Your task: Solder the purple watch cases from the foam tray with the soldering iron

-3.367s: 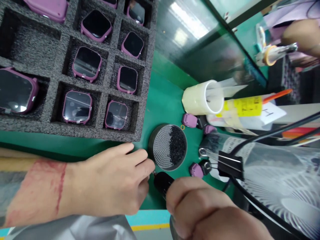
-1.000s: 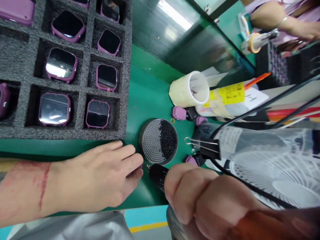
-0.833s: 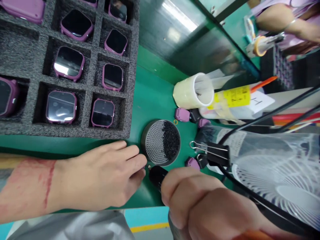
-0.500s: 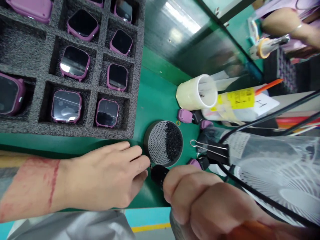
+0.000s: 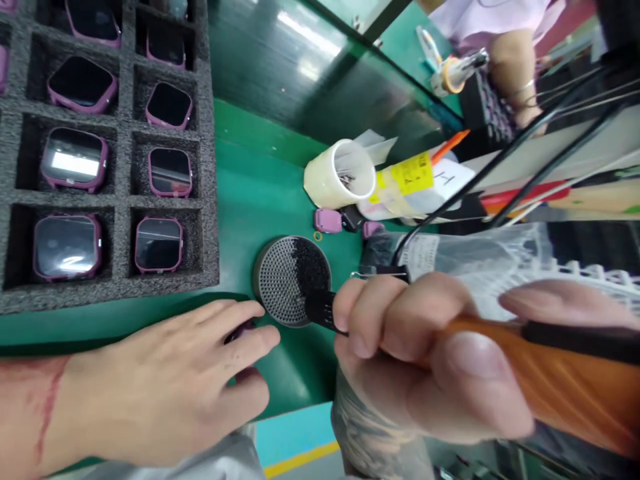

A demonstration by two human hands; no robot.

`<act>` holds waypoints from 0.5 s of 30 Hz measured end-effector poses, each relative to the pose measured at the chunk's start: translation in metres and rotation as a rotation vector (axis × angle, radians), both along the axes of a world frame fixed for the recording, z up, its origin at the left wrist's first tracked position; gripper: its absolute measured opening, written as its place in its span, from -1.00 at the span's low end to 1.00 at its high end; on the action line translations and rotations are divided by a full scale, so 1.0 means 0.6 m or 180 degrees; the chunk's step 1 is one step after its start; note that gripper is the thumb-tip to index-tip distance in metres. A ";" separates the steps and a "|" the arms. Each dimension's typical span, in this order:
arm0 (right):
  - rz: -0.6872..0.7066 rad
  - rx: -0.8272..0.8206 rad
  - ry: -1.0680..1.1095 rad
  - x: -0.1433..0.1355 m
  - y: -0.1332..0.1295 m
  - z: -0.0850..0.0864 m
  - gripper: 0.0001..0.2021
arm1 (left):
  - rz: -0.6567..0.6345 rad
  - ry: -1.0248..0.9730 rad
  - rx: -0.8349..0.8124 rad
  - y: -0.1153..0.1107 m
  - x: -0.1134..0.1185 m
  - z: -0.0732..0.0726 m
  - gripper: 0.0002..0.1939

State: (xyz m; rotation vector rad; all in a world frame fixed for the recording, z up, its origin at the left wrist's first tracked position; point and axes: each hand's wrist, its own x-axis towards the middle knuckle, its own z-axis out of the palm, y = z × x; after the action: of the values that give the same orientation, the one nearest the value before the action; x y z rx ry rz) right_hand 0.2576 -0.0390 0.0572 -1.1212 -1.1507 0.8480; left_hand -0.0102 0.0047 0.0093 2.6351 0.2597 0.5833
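The right hand has its fingers wrapped round an orange screwdriver, whose black nose reaches in over the near right edge of a round pitted dish; from here I can't tell whether its tip touches the small black pieces heaped on the dish's right side. The left hand lies palm down with its fingers loosely parted over a small purple item at the tray-side of the dish, showing between two fingers, and I can't tell if they grip it. Just above that hand stands the grey foam tray, its compartments holding purple-rimmed watches, the nearest small watch lying face up in the corner one. Past the dish on the green table sit a thin yellow ring, a small purple block and a black one beside it, close under a cream cup tilted in my view. Next to the cup is a bottle with a yellow label, then a clear plastic bag, and, beyond the glass panel, another person's bent arm
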 end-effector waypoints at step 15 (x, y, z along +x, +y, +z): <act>-0.0133 0.0356 0.0315 -0.027 0.019 -0.020 -0.79 | 0.0283 0.0224 0.0061 -0.002 0.007 -0.007 -0.81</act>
State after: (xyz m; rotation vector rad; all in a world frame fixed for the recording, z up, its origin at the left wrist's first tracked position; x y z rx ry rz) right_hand 0.2412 -0.0275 0.0449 -0.9975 -1.0762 0.7884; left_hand -0.0062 0.0033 0.0050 2.6770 0.3964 0.5250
